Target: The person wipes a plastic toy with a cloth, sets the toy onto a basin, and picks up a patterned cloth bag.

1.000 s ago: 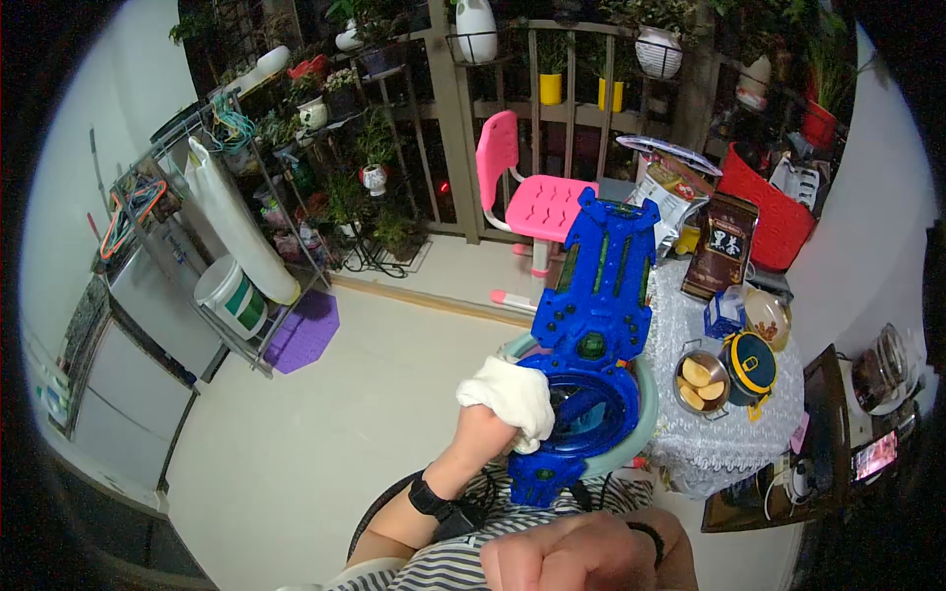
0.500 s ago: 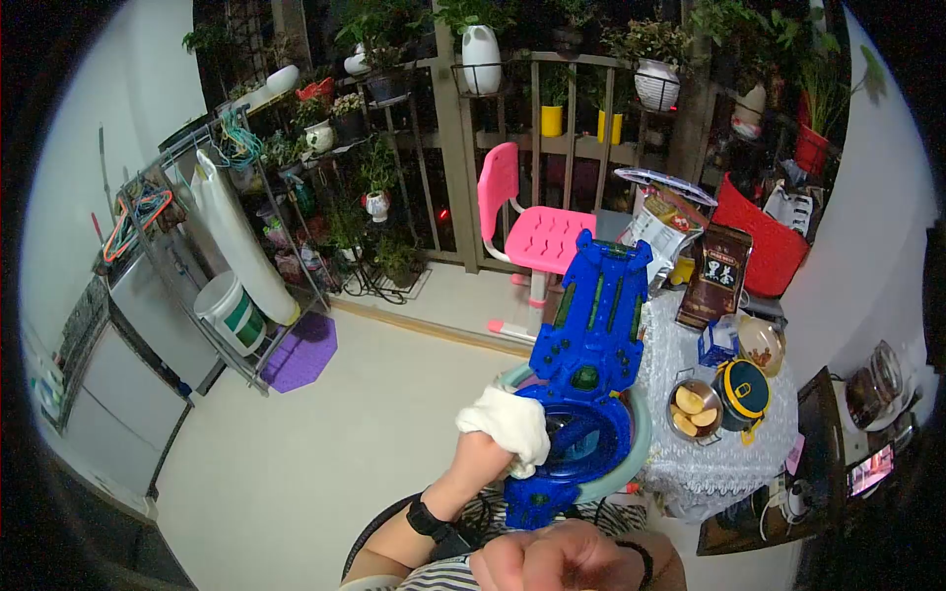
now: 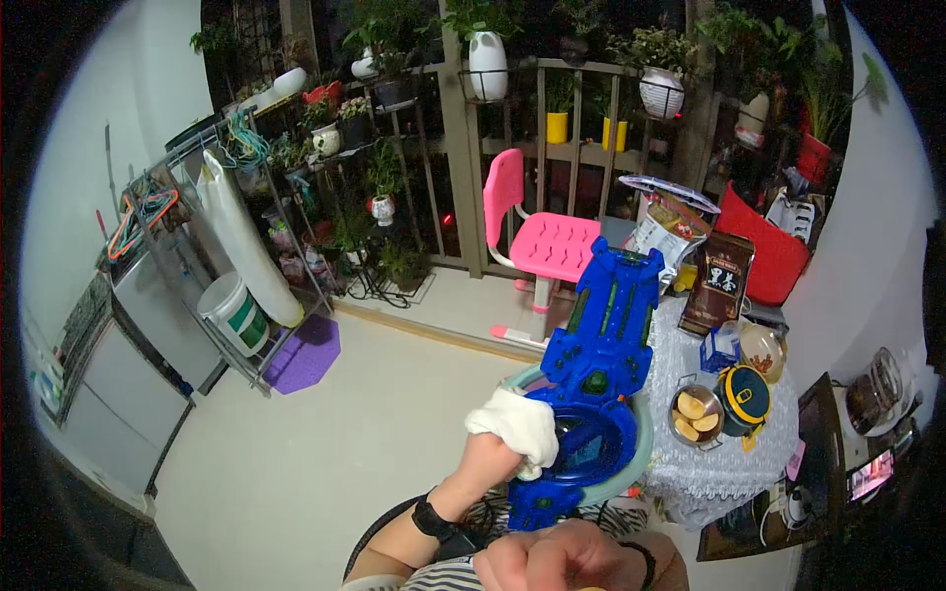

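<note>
My left hand (image 3: 493, 458), wearing a dark wrist strap, is closed around a white cloth (image 3: 514, 424). The cloth rests against the left edge of a long blue plastic piece (image 3: 599, 340), which looks like a toy part with slots and a round recessed section. Under it, the rim of a pale green basin (image 3: 641, 443) shows around the sides. My right hand (image 3: 567, 559) is at the bottom of the view, fingers curled, close to the blue piece's lower end. Whatever those fingers hold is hidden.
At right stands a table with a lace cloth (image 3: 680, 473), carrying a metal pot of cut pieces (image 3: 696, 414), a dark lidded container (image 3: 744, 399) and a brown bag (image 3: 717, 281). A pink chair (image 3: 557, 243) stands ahead. A drying rack (image 3: 163, 246) with a bucket (image 3: 235, 313) is left.
The blue piece's far end has shifted slightly right and down. My left hand and the cloth have moved a little right along with it. The whole view has shifted slightly.
</note>
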`<state>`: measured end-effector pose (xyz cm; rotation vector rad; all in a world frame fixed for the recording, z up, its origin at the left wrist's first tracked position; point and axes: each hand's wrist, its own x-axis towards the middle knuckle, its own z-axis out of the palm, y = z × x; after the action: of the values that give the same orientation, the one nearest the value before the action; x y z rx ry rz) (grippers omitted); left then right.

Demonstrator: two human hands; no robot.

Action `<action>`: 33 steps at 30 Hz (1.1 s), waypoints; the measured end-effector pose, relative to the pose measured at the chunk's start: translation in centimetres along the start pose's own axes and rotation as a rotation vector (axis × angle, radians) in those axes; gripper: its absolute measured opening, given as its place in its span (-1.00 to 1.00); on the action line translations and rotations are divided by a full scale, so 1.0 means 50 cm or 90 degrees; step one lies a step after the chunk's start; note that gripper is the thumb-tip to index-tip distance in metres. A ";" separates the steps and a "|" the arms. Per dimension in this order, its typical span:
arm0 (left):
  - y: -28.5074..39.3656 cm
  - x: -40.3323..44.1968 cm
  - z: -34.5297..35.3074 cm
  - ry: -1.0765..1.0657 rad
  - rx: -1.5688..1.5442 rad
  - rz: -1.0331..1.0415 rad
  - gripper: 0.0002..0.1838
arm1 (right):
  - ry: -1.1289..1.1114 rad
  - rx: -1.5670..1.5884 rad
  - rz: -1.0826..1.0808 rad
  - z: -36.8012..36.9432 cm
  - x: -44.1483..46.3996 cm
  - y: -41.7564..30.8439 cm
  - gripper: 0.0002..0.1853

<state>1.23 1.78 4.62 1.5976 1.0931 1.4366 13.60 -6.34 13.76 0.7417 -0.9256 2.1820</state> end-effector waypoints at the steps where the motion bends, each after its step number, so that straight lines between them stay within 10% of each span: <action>1: -0.003 0.003 -0.001 0.000 -0.001 -0.001 -0.85 | 0.000 -0.003 -0.004 0.001 0.001 -0.001 -0.60; 33: -0.007 0.001 -0.002 0.023 -0.043 0.016 -0.86 | -0.007 0.067 -0.012 0.023 0.009 -0.002 -0.61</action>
<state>1.10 1.95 4.30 1.5482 1.0372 1.5080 13.65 -7.03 14.80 0.8086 -0.8110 2.2265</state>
